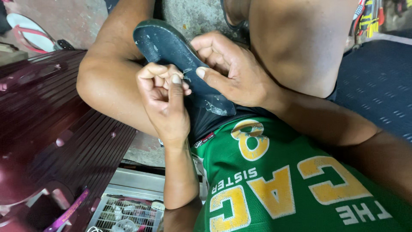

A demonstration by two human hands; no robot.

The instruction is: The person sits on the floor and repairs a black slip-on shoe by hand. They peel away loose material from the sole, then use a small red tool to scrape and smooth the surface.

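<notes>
A dark blue shoe sole (180,64) is held over the lap, between the two bare knees, its rounded end pointing away from the body. The right hand (234,71) is wrapped around the sole's far edge, thumb pressed flat on its scuffed face. The left hand (163,96) is closed into a tight pinch at the sole's near edge, fingertips bunched against the thumb; what is pinched is too small to tell. A dark red slatted surface (64,129) lies just beside the left knee.
</notes>
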